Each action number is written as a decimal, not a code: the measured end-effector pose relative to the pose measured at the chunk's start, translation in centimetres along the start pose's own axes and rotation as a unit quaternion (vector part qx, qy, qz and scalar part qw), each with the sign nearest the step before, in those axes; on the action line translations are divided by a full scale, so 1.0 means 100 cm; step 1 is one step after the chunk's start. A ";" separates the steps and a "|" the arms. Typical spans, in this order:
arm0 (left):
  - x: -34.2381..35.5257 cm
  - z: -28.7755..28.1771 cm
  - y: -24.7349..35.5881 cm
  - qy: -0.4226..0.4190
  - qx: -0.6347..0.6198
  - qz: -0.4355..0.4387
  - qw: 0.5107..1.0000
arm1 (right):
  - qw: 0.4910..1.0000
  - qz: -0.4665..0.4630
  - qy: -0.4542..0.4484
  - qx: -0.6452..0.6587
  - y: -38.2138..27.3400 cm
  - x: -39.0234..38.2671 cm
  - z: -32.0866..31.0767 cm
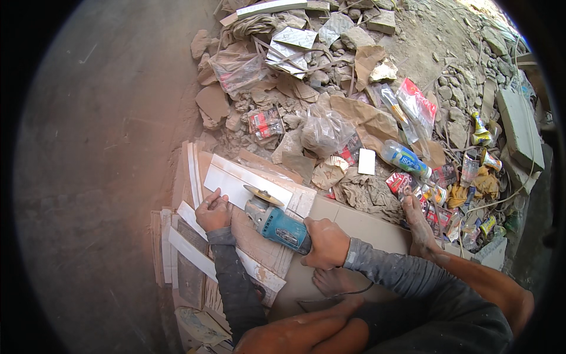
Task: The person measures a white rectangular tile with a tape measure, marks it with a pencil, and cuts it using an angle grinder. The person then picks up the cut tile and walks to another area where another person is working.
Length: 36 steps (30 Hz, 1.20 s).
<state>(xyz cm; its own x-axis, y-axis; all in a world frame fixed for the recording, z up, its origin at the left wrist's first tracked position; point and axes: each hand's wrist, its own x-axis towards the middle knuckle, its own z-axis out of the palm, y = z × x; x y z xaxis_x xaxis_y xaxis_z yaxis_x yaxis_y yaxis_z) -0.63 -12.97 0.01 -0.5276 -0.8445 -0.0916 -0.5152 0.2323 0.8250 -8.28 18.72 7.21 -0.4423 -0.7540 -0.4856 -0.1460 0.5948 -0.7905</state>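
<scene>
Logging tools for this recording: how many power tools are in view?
1: the blue angle grinder, in the grip of the right hand, left of the bent knees' far side foot. Others could be hidden under the rubble.

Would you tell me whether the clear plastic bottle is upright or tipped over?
Tipped over: the bottle lies lengthwise among the rubbish, its labelled side showing.
</scene>
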 end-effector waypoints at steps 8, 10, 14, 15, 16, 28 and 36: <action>0.000 0.001 -0.002 0.011 0.005 -0.003 1.000 | 1.000 0.000 0.001 0.013 0.004 -0.003 0.001; 0.001 0.002 -0.002 0.012 0.002 -0.004 1.000 | 1.000 -0.007 0.010 0.011 0.005 -0.004 0.002; 0.000 0.002 -0.003 0.008 -0.044 -0.029 0.999 | 1.000 -0.006 0.008 0.012 0.007 -0.005 0.002; -0.001 0.002 -0.004 -0.004 -0.091 -0.045 0.995 | 1.000 -0.012 0.012 0.014 0.008 -0.005 0.002; -0.001 0.002 -0.004 0.007 -0.049 -0.031 0.998 | 1.000 -0.013 0.013 0.015 0.008 -0.006 0.002; 0.004 -0.001 -0.014 0.009 0.003 -0.002 1.000 | 1.000 -0.015 0.009 0.020 0.012 -0.009 0.002; 0.005 0.000 -0.012 0.005 0.000 -0.020 1.000 | 1.000 -0.012 0.009 0.025 0.012 -0.013 0.001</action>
<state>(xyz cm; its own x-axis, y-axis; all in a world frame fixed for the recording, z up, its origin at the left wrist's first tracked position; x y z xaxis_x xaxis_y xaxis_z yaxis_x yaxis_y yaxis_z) -0.29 -13.71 -0.96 -0.4986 -0.8586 -0.1192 -0.5359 0.1972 0.8210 -7.85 20.41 6.84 -0.4551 -0.7624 -0.4599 -0.1118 0.5614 -0.8200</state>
